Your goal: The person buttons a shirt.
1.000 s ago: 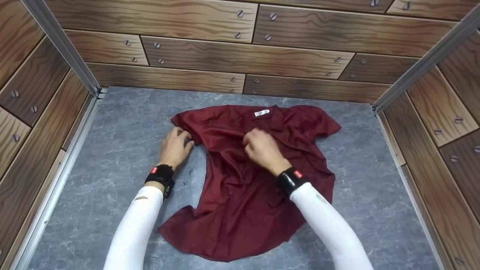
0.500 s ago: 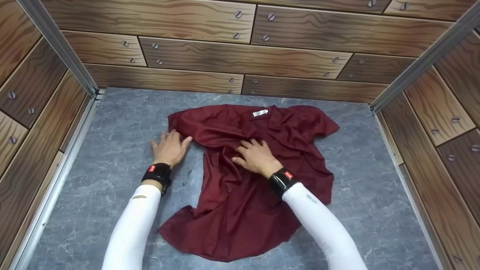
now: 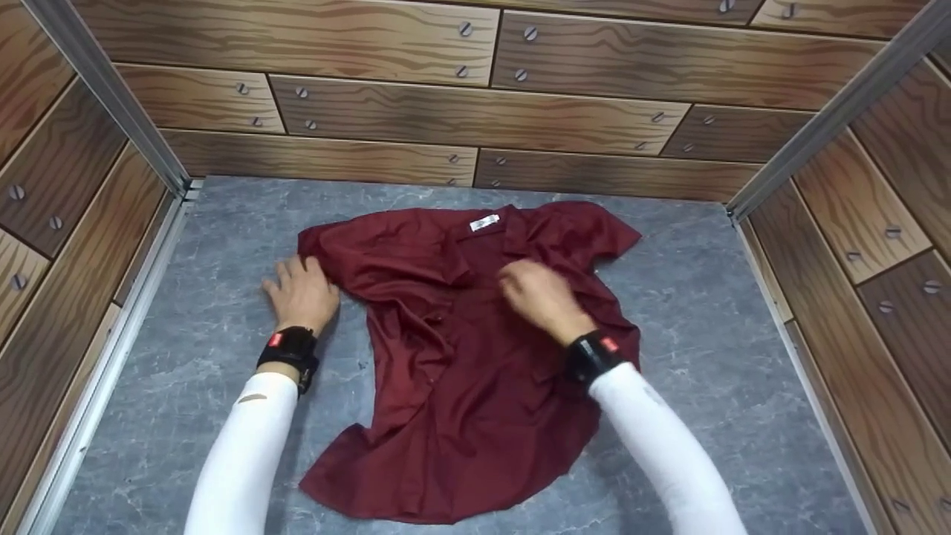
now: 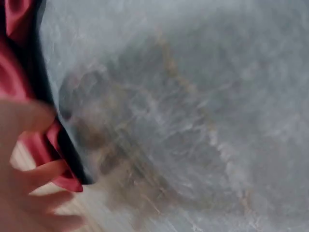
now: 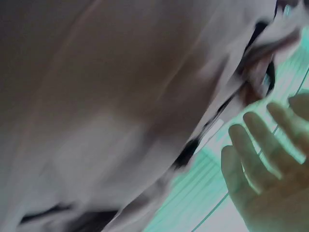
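So the shirt (image 3: pixel 475 364), dark red and short-sleeved, is spread on the grey bench (image 3: pixel 713 357) with its collar toward the back wall (image 3: pixel 475 111). Only a narrow strip of bench shows between collar and wall. There's way more room at the sides, with wide grey stretches out to the left wall (image 3: pixel 59 215) and the right wall (image 3: pixel 884 215). The hem comes down near the bottom of the head view, and the fabric's pretty wrinkled through the middle.

Left hand (image 3: pixel 303 293) is palm down at the edge of the shirt's left sleeve, fingers spread apart, touching the cloth and not really clamped on it. Right hand (image 3: pixel 546 297) is over the upper chest of the shirt. It's blurry from the head, but the right wrist view has its fingers pretty straight and not wrapped around anything. Can't tell if it touches the fabric.

Headcount: one shirt, one white label (image 3: pixel 484 223) inside the collar, two hands, two black wristbands (image 3: pixel 288 353), two white sleeves (image 3: pixel 245 453) on the person's arms, and three wood-plank-look walls in sight.
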Motion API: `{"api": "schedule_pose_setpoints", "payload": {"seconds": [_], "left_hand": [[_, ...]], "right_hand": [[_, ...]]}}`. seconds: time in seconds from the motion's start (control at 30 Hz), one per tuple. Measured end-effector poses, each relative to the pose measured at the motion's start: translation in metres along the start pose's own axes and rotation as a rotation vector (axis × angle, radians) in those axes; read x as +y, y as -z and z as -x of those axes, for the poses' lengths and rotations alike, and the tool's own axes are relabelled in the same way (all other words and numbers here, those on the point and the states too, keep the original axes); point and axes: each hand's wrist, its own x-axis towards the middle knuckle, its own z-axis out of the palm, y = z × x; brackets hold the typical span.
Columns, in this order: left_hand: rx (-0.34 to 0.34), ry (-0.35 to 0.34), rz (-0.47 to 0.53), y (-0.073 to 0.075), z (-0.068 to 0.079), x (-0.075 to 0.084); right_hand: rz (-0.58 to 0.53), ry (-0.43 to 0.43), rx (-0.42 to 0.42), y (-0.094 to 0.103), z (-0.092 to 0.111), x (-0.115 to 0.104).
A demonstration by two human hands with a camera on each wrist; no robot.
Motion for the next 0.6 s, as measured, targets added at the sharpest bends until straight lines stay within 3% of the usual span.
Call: {"api": "schedule_pose_setpoints", "payload": {"seconds": [0.1,0.17,0.27,0.33,0.47,0.6], "left_hand": [[0.189,-0.155,0.042,-0.001,-0.004,0.015],[0.217,-0.270,0.053,-0.001,-0.005,0.033],[0.125,-0.402,0.083,-0.002,-0.002,0.069],[0.034,-0.445,0.099,-0.005,0.000,0.094],[-0.110,-0.490,0.101,-0.015,0.003,0.135],[-0.154,-0.499,0.007,-0.028,0.001,0.157]], "right_hand": [[0.060,-0.089,0.106,0.007,0.001,0.029],[0.104,-0.115,0.142,0.006,0.001,0.045],[0.163,-0.140,0.113,0.000,0.002,0.058],[0.199,-0.163,0.048,-0.004,0.002,0.061],[0.249,-0.198,-0.029,-0.008,0.000,0.060],[0.240,-0.197,0.038,-0.008,-0.004,0.053]]}}
